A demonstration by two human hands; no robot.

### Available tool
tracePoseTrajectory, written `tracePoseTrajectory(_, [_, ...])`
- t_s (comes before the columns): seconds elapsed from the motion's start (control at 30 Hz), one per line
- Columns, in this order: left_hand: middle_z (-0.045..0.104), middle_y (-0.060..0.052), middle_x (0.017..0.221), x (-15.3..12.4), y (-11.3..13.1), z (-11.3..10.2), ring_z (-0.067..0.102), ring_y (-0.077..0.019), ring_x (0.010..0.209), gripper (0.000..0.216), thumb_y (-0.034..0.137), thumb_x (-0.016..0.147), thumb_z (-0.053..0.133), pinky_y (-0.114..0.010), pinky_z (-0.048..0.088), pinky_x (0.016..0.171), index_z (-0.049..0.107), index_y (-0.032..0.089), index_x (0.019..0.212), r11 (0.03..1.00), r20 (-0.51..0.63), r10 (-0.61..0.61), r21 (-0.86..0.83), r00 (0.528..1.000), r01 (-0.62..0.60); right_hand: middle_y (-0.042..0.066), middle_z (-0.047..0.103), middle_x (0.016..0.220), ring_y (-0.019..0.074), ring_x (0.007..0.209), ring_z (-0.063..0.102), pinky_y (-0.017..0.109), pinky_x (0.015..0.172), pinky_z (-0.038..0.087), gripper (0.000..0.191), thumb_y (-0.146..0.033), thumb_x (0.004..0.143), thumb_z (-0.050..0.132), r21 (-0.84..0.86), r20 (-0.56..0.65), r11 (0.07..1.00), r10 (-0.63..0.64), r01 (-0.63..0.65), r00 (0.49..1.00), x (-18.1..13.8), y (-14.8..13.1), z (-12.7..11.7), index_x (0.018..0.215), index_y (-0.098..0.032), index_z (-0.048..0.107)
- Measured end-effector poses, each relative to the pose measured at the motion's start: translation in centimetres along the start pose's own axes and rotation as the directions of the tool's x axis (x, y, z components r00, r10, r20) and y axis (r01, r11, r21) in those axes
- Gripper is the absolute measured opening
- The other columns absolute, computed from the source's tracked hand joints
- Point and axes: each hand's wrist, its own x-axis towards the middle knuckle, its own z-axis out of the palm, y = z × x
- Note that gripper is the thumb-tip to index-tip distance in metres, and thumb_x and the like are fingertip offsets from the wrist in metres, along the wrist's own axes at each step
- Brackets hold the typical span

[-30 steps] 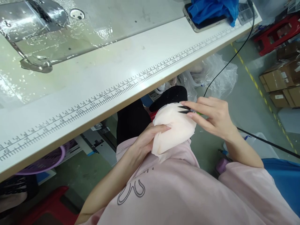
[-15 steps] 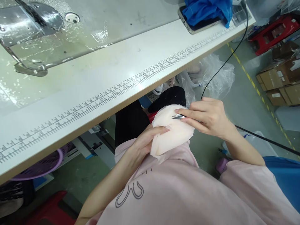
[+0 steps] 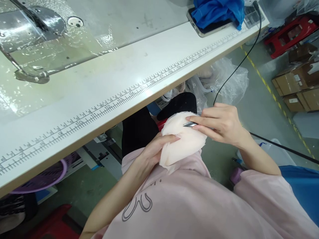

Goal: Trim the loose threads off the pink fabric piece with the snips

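Over my lap is a soft, pale cream-pink moulded cup pad (image 3: 183,144), rounded with thin, slightly ragged fabric edges. My left hand (image 3: 159,146) grips it at its left side, thumb on top and the fingers hidden underneath. From the right, my right hand (image 3: 219,126) is closed around small thread snips (image 3: 190,124). Their pointed metal tip shows between thumb and fingers and lies against the upper face of the pad; the handles are hidden in the palm.
Ahead runs a white sewing table (image 3: 129,66) with a printed ruler along its edge. A sewing machine's metal plate (image 3: 47,21) is at upper left. Blue cloth (image 3: 216,13) covers part of a phone (image 3: 199,30). A black cable (image 3: 238,68) hangs right, near cardboard boxes (image 3: 290,83).
The view has shifted very slightly, so the table appears a little further left and lower. My hands, the pad and the snips keep nearly the same pose.
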Motion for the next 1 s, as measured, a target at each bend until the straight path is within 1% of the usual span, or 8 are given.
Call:
tracePoseTrajectory(0.23, [0.075, -0.009, 0.102, 0.0, 0.0, 0.0, 0.070, -0.0258, 0.090, 0.062, 0.011, 0.060, 0.081, -0.032, 0.056, 0.077, 0.064, 0.016, 0.120, 1.000, 0.000, -0.029, -0.010, 1.000, 0.029, -0.004, 0.054, 0.062, 0.0078, 0.054, 0.042, 0.027, 0.056, 0.027, 0.026, -0.034, 0.098, 0.050, -0.005, 0.015, 1.000, -0.007, 0.008, 1.000, -0.1, 0.1, 0.1, 0.103, -0.021, 0.072])
tracePoseTrajectory(0.33, [0.075, -0.009, 0.100, 0.0, 0.0, 0.1, 0.070, -0.0249, 0.090, 0.059, 0.010, 0.060, 0.080, -0.031, 0.056, 0.076, 0.066, 0.015, 0.117, 0.999, 0.008, -0.037, -0.021, 0.999, 0.038, -0.004, 0.053, 0.060, 0.0078, 0.052, 0.040, 0.028, 0.055, 0.026, 0.024, -0.031, 0.097, 0.051, 0.028, -0.006, 0.999, 0.031, -0.030, 1.000, -0.2, 0.0, 0.0, 0.102, -0.020, 0.072])
tracePoseTrajectory(0.43, [0.076, -0.009, 0.096, -0.3, 0.2, 0.4, 0.070, -0.0250, 0.087, 0.047, 0.012, 0.060, 0.080, -0.030, 0.056, 0.072, 0.070, 0.013, 0.107, 0.999, -0.017, -0.032, 0.003, 0.999, 0.032, -0.003, 0.054, 0.061, 0.0082, 0.052, 0.041, 0.027, 0.055, 0.027, 0.027, -0.032, 0.098, 0.049, 0.130, -0.043, 0.979, 0.166, -0.159, 0.985, -0.1, -0.3, 0.0, 0.105, -0.019, 0.071])
tracePoseTrajectory(0.5, [0.076, -0.009, 0.095, -0.4, 0.3, 0.6, 0.070, -0.0252, 0.086, 0.042, 0.013, 0.060, 0.081, -0.029, 0.055, 0.070, 0.072, 0.013, 0.101, 0.999, -0.041, -0.017, 0.033, 0.999, 0.019, -0.003, 0.057, 0.062, 0.0084, 0.053, 0.044, 0.026, 0.056, 0.029, 0.029, -0.040, 0.095, 0.053, 0.250, -0.042, 0.943, 0.238, -0.220, 0.970, 0.1, -0.7, 0.2, 0.101, -0.018, 0.070])
tracePoseTrajectory(0.6, [0.077, -0.008, 0.092, -0.5, 0.2, 0.6, 0.070, -0.0249, 0.083, 0.040, 0.013, 0.060, 0.081, -0.029, 0.055, 0.069, 0.073, 0.014, 0.099, 0.997, -0.072, 0.022, 0.072, 0.997, -0.017, -0.003, 0.060, 0.063, 0.0081, 0.055, 0.049, 0.025, 0.058, 0.033, 0.028, -0.045, 0.088, 0.063, 0.367, 0.011, 0.900, 0.248, -0.235, 0.969, 0.5, -1.4, 0.6, 0.092, -0.018, 0.070])
tracePoseTrajectory(0.7, [0.077, -0.007, 0.088, -0.3, -0.1, 0.5, 0.070, -0.0235, 0.079, 0.039, 0.015, 0.060, 0.082, -0.028, 0.054, 0.067, 0.073, 0.014, 0.098, 0.992, -0.089, 0.076, 0.102, 0.993, -0.067, -0.004, 0.062, 0.064, 0.0072, 0.056, 0.051, 0.025, 0.059, 0.032, 0.018, -0.035, 0.090, 0.060, 0.378, 0.043, 0.898, 0.226, -0.225, 0.973, 0.8, -1.8, 1.2, 0.091, -0.019, 0.068])
tracePoseTrajectory(0.83, [0.076, -0.005, 0.085, -0.3, -0.4, 0.4, 0.069, -0.0198, 0.073, 0.035, 0.013, 0.060, 0.082, -0.026, 0.053, 0.063, 0.073, 0.015, 0.094, 0.991, -0.100, 0.115, 0.076, 0.988, -0.107, -0.005, 0.057, 0.058, 0.0067, 0.051, 0.046, 0.026, 0.058, 0.030, 0.017, -0.018, 0.090, 0.051, 0.286, -0.067, 0.952, 0.134, -0.110, 0.989, 0.5, -2.5, 2.0, 0.083, -0.019, 0.066])
tracePoseTrajectory(1.0, [0.065, 0.002, 0.058, -0.4, -0.3, 0.9, 0.063, -0.0154, 0.059, 0.019, 0.004, 0.051, 0.075, -0.025, 0.052, 0.059, 0.066, 0.017, 0.063, 0.988, -0.170, 0.156, 0.017, 0.973, -0.155, -0.006, 0.052, 0.054, 0.0074, 0.051, 0.041, 0.027, 0.055, 0.026, 0.009, -0.015, 0.086, 0.061, -0.037, -0.253, 0.998, -0.062, 0.054, 0.965, -0.3, -3.9, 2.6, 0.079, -0.018, 0.066])
